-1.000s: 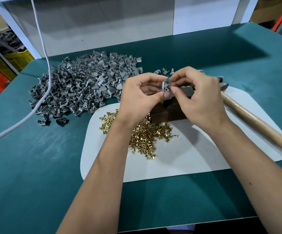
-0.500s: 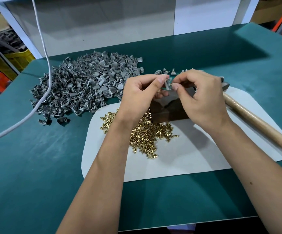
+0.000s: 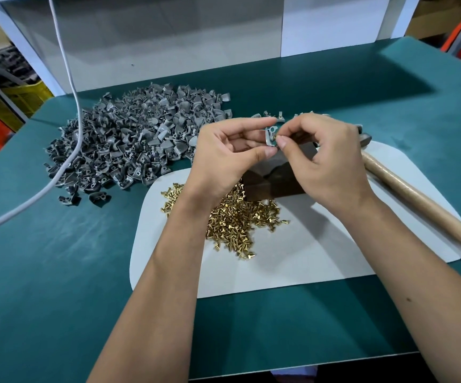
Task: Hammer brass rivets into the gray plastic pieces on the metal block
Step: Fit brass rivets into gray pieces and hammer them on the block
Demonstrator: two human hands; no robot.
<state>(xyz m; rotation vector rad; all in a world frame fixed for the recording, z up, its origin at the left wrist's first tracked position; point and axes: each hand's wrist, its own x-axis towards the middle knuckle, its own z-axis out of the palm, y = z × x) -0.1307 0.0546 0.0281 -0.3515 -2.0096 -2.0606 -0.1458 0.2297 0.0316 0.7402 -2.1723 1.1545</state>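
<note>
Table [image 3: 58,272] with green cover carries everything, and on it lies a white mat [image 3: 292,258]. At the far left of the table is the big heap of gray plastic pieces [image 3: 129,142]; on the mat is the smaller heap of brass rivets [image 3: 240,222], and just behind it stands the dark metal block [image 3: 273,181]. A hammer [image 3: 417,200] lies at the right, its wooden handle across the mat edge, untouched.

Above the block, the left hand [image 3: 223,158] pinches one gray piece [image 3: 271,135] between thumb and forefinger, and the right hand [image 3: 326,158] pinches one rivet [image 3: 275,137] with curled fingertips at the hole of this piece. The step in hand, I judge, is to seat the rivet before hammering. To do it well, the shank should go straight into the hole, not tilted, and be pushed fully down by the fingers. After this the piece must sit flat on the block, so that the hammer blow falls square on the rivet.

Much is hard to see. The rivet is almost covered by the right fingertips, so I cannot tell how deep it is in the hole. The hammer head is mostly hidden behind the right hand, and the top of the block is covered by both hands. A few gray pieces [image 3: 272,115] behind the hands are too small to say if they already carry rivets.
</note>
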